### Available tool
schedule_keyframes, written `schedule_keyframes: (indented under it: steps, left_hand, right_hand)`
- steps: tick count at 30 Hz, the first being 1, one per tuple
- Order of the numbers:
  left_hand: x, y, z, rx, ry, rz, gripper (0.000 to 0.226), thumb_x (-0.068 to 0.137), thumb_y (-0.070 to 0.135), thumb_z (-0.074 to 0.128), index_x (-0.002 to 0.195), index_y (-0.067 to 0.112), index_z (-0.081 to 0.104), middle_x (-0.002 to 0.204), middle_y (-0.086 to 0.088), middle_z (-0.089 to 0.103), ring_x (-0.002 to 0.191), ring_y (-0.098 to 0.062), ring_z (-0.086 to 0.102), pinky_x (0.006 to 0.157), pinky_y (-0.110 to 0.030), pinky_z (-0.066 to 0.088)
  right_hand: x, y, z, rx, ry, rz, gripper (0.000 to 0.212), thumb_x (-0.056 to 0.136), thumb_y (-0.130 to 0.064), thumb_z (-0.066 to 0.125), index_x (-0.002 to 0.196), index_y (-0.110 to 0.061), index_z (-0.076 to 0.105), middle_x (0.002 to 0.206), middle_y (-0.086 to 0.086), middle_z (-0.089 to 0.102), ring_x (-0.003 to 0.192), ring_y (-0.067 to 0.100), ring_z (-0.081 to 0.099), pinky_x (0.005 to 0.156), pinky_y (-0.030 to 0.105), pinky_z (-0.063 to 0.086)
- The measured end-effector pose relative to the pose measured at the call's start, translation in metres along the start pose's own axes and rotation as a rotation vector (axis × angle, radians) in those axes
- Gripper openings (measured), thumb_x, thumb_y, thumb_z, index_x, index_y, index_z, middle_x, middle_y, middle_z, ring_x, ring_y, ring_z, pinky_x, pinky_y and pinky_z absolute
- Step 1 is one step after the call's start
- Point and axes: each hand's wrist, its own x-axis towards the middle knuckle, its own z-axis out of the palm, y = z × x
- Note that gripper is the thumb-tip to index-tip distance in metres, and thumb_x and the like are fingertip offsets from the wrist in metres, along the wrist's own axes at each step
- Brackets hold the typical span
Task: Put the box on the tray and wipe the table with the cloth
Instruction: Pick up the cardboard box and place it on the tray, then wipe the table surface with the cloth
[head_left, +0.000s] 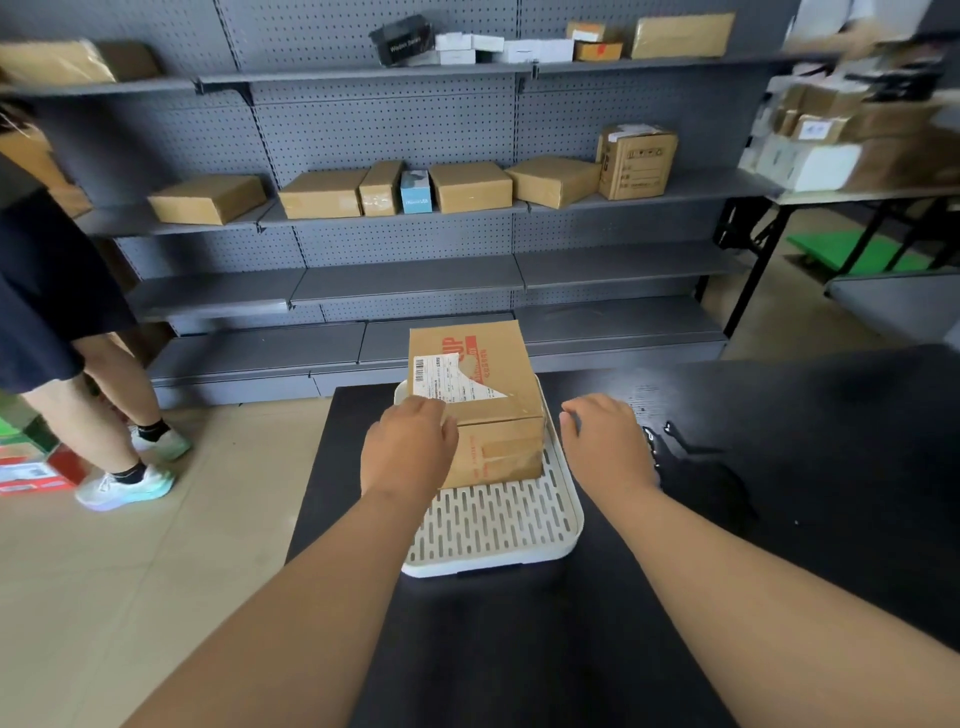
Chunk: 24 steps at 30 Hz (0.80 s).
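We see the brown cardboard box (483, 410), taped, with a torn white label and red print on top, standing flat in the far half of the white slotted plastic tray (498, 525). Our left hand (410, 447) grips its near left top corner. The tray's bare part lies just nearer than that grip, on the black table (519, 649). Right of the grip, a dark glossy patch (701, 483) may be the cloth; we cannot tell.

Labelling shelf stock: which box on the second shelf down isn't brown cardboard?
The small light-blue box, between a narrow brown carton and a wider brown carton on that shelf; every other box there is brown.
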Motion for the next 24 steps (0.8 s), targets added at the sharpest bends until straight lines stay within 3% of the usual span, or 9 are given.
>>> schedule_keyframes:
  steps: [13,24]
  left_hand:
    - [-0.063,0.053,-0.01,0.156,-0.033,0.164,0.038,0.101,0.036,0.029,0.116,0.017,0.057,0.116,-0.002,0.06,0.103,-0.023,0.058,0.084,-0.034,0.044]
    - [-0.097,0.167,-0.005,0.161,0.006,0.179,0.036,0.1,0.036,0.031,0.112,0.016,0.058,0.113,-0.005,0.062,0.103,-0.026,0.059,0.082,-0.036,0.044]
  right_hand:
    - [-0.078,0.047,-0.036,-0.102,0.038,0.033,0.03,0.098,-0.027,0.04,0.119,-0.017,0.059,0.125,0.0,0.059,0.119,0.02,0.047,0.097,0.033,0.041]
    - [-0.104,0.138,-0.109,-0.1,0.062,0.045,0.031,0.098,-0.026,0.04,0.122,-0.019,0.059,0.126,-0.002,0.057,0.122,0.019,0.044,0.096,0.032,0.041]
